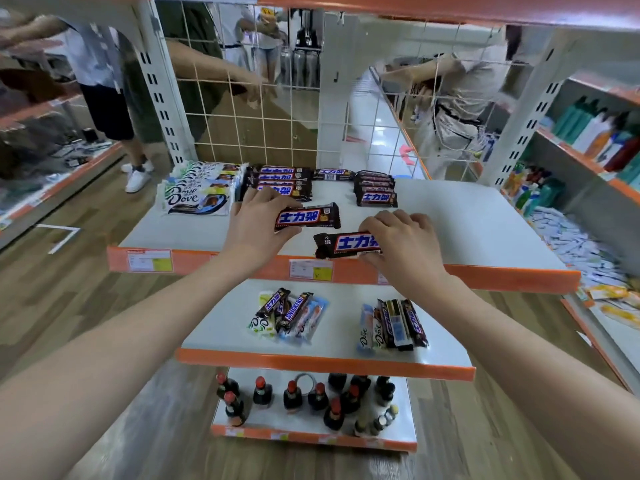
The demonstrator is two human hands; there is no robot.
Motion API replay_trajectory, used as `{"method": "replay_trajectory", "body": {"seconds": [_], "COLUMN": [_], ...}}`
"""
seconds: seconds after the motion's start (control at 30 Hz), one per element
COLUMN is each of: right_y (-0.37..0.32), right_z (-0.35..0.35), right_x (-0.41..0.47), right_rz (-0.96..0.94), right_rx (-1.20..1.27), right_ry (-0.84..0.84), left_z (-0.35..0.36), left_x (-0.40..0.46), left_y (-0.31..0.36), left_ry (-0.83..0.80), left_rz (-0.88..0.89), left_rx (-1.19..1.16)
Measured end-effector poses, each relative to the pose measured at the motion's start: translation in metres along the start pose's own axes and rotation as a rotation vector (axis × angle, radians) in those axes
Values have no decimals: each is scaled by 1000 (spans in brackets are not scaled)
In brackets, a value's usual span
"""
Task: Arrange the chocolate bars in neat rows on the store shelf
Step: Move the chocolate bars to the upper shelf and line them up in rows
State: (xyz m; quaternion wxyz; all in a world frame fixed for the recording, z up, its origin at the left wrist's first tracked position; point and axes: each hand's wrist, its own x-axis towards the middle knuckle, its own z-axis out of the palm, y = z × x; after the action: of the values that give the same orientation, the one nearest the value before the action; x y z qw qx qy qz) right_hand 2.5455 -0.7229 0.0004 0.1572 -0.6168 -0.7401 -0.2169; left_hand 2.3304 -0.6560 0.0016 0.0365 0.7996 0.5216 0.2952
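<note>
Chocolate bars everywhere; left hand (258, 216) pinches one bar (307, 216), right hand (403, 242) grips another bar (349, 244) near the shelf (485, 230) front edge.

Light: we see bright, even indoor light on the white upper shelf (467, 220), with no hard glare.
Shadows: we find only soft, faint ones beneath the bars on that shelf.
Blur: beyond the shelf, the people behind the wire grid (263, 109) smear; right of it, the bottles (595, 129) streak.
Distortion: we notice shelf edges bowing outward and forearms stretching toward the lower corners.
</note>
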Motion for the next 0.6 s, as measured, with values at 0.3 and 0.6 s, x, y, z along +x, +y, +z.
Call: {"method": "replay_trajectory", "body": {"seconds": [0.3,0.6], "right_y": [-13,-24], "right_z": [30,55], "right_x": [47,82], "right_rz": [21,22], "right_rx": [-24,-15], "right_ry": [-3,8], "left_z": [8,12], "left_x": [37,67], "left_y": [-48,-89], "left_ry": [-11,-52], "left_rz": [36,20], "left_rx": [-18,13]}}
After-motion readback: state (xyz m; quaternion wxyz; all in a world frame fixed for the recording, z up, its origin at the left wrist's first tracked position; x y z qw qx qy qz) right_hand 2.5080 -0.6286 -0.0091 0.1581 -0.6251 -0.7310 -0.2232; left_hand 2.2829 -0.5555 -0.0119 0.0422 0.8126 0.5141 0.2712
